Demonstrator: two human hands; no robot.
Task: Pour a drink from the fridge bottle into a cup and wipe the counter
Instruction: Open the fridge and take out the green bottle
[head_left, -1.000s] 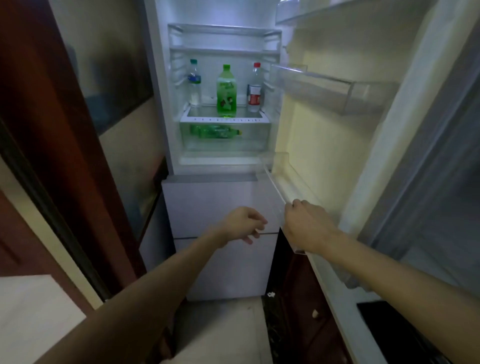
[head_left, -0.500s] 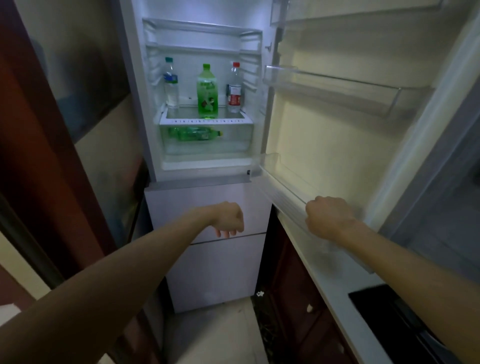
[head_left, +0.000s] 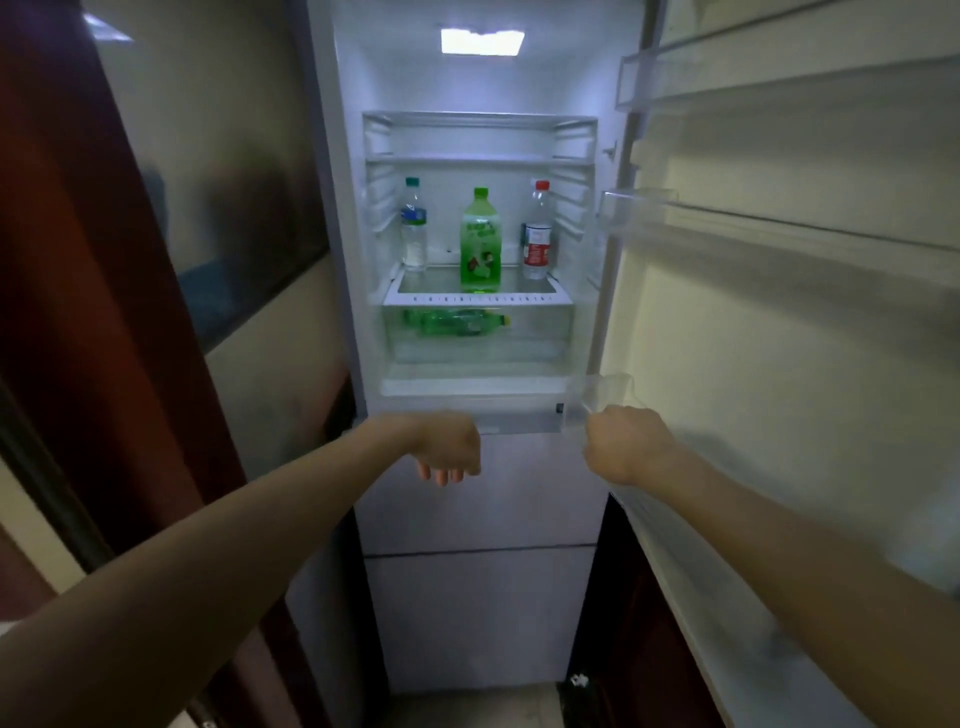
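The fridge stands open with its door (head_left: 779, 338) swung to the right. On the lit shelf stand three bottles: a clear one with a blue label (head_left: 414, 228), a tall green one (head_left: 480, 244) in the middle, and a clear one with a red cap (head_left: 537, 234). Another green bottle (head_left: 457, 322) lies in the clear drawer below. My left hand (head_left: 449, 449) hangs loosely curled and holds nothing, in front of the fridge below that compartment. My right hand (head_left: 623, 441) has its fingers curled at the near corner of the door's lowest bin. No cup or cloth is in view.
White lower fridge drawers (head_left: 478, 509) sit closed beneath my hands. A dark cabinet (head_left: 623, 623) stands to their right, under the open door. A red-brown door frame (head_left: 78, 260) and a wall close off the left side. Clear door bins (head_left: 779, 228) jut out at the right.
The view has moved closer to the fridge and risen, showing the interior light. Both hands have come up toward the compartment's lower edge. The door has swung wider open.
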